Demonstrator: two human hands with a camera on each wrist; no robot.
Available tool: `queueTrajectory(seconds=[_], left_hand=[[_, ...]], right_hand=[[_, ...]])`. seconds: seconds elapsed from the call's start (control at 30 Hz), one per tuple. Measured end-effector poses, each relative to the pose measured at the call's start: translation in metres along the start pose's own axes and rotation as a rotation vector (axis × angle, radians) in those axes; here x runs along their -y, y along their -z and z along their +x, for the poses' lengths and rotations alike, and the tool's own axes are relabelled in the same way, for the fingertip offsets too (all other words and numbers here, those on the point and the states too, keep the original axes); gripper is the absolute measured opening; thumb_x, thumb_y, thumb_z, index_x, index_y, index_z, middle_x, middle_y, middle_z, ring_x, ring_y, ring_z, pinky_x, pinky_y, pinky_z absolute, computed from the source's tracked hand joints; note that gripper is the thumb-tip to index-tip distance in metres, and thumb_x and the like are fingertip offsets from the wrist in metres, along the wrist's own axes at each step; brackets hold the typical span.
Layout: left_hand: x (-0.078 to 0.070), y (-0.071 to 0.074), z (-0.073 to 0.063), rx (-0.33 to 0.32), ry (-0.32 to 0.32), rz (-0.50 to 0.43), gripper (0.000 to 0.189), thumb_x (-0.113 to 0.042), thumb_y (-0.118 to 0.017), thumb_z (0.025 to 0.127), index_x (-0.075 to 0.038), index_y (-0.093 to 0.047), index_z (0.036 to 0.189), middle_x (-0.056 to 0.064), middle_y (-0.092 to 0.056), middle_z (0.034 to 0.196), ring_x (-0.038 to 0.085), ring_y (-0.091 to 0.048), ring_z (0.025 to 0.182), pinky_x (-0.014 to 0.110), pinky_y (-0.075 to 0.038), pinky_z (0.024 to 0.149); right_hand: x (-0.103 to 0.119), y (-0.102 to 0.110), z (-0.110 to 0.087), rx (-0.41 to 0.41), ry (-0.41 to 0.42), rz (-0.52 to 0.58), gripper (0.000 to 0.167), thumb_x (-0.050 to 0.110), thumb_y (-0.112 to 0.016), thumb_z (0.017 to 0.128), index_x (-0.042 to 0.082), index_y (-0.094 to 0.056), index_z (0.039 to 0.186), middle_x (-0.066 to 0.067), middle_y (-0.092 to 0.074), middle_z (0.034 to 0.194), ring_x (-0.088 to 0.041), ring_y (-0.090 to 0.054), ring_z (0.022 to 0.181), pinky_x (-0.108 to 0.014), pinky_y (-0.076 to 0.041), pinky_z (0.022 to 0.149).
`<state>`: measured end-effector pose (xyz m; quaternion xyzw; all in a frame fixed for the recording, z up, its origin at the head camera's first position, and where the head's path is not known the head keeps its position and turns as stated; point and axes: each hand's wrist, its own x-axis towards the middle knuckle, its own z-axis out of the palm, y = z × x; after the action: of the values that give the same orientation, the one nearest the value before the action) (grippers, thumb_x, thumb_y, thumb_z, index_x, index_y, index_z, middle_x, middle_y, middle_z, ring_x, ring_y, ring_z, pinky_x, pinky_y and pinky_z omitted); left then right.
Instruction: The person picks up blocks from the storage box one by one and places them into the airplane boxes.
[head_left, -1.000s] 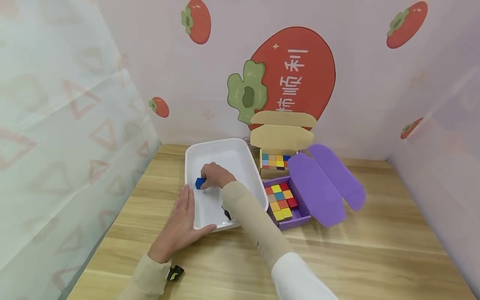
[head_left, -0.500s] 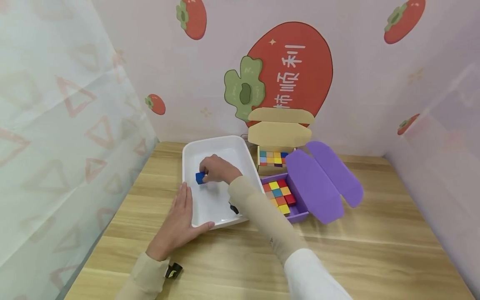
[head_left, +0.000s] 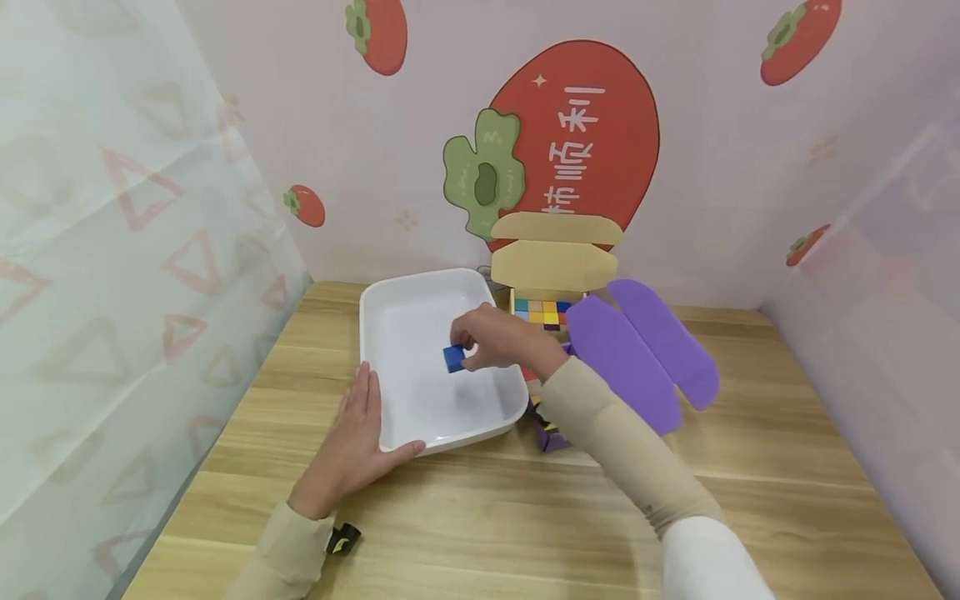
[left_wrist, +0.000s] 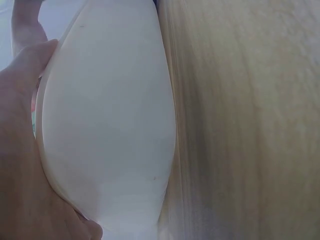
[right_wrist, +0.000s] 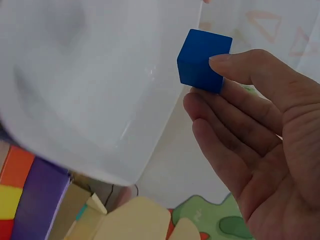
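My right hand pinches a blue cube between thumb and fingertips, above the right part of a white tray. In the right wrist view the thumb lies against one face of the cube, with fingers beneath it. My left hand rests on the near left corner of the tray, fingers straight along the left rim and thumb spread over the front rim. The left wrist view has the left hand lying over the rim beside the tray's outer wall. No other cube shows inside the tray.
Right of the tray, a purple box with an open lid holds coloured cubes, partly hidden by my right arm. Behind it stands a beige box with its lid up, with rows of coloured cubes. A patterned wall closes off the back.
My right hand has lifted the blue cube and carried it rightward, from the tray's left side towards its right rim. The left hand stays on the tray's corner.
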<state>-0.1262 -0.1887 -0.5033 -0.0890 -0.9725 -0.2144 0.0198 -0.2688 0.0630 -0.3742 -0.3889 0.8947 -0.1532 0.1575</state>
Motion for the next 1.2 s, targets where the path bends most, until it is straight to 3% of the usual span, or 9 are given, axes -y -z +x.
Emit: queueTrajectory(seconds=[0.3, 0.5, 0.57, 0.77, 1.2], left_hand=[[0.001, 0.0, 0.0, -0.02, -0.026, 0.004, 0.138, -0.08, -0.068, 0.084, 0.007, 0.004, 0.166, 0.023, 0.013, 0.177, 0.04, 0.005, 0.166, 0.064, -0.015, 0.132], [0.001, -0.001, 0.0, -0.021, -0.029, -0.001, 0.138, -0.08, -0.068, 0.084, 0.008, 0.002, 0.166, 0.025, 0.01, 0.177, 0.041, 0.003, 0.166, 0.065, -0.015, 0.132], [0.001, -0.002, 0.0, -0.019, -0.027, 0.001, 0.138, -0.08, -0.067, 0.084, 0.008, 0.002, 0.165, 0.025, 0.011, 0.177, 0.041, 0.003, 0.166, 0.065, -0.015, 0.132], [0.0, 0.0, 0.0, -0.029, -0.034, -0.007, 0.138, -0.079, -0.068, 0.085, 0.009, 0.001, 0.165, 0.025, 0.01, 0.176, 0.042, 0.002, 0.166, 0.065, -0.015, 0.132], [-0.002, 0.0, -0.001, -0.027, -0.031, -0.006, 0.137, -0.078, -0.068, 0.085, 0.01, -0.002, 0.165, 0.025, 0.01, 0.177, 0.041, 0.003, 0.166, 0.066, -0.016, 0.131]], right_hand=[[-0.031, 0.008, -0.072, -0.059, 0.045, -0.02, 0.024, 0.016, -0.086, 0.089, 0.011, -0.082, 0.113, 0.0, -0.078, 0.101, -0.014, -0.07, 0.088, -0.027, -0.061, 0.081], [-0.05, 0.011, -0.11, -0.096, -0.016, -0.093, 0.033, 0.016, -0.09, 0.085, 0.009, -0.082, 0.116, -0.005, -0.08, 0.113, -0.023, -0.073, 0.099, -0.034, -0.064, 0.085], [-0.055, 0.01, -0.12, -0.088, -0.03, -0.105, 0.03, 0.016, -0.09, 0.085, 0.009, -0.082, 0.113, -0.004, -0.08, 0.109, -0.021, -0.071, 0.095, -0.032, -0.063, 0.082], [-0.065, 0.002, -0.139, -0.065, -0.05, -0.145, 0.025, 0.014, -0.09, 0.084, 0.009, -0.082, 0.107, 0.001, -0.078, 0.099, -0.011, -0.065, 0.083, -0.027, -0.061, 0.075], [-0.076, -0.025, -0.152, -0.018, -0.181, -0.314, 0.019, 0.008, -0.089, 0.082, 0.011, -0.078, 0.098, 0.0, -0.075, 0.094, -0.014, -0.061, 0.079, -0.036, -0.062, 0.075]])
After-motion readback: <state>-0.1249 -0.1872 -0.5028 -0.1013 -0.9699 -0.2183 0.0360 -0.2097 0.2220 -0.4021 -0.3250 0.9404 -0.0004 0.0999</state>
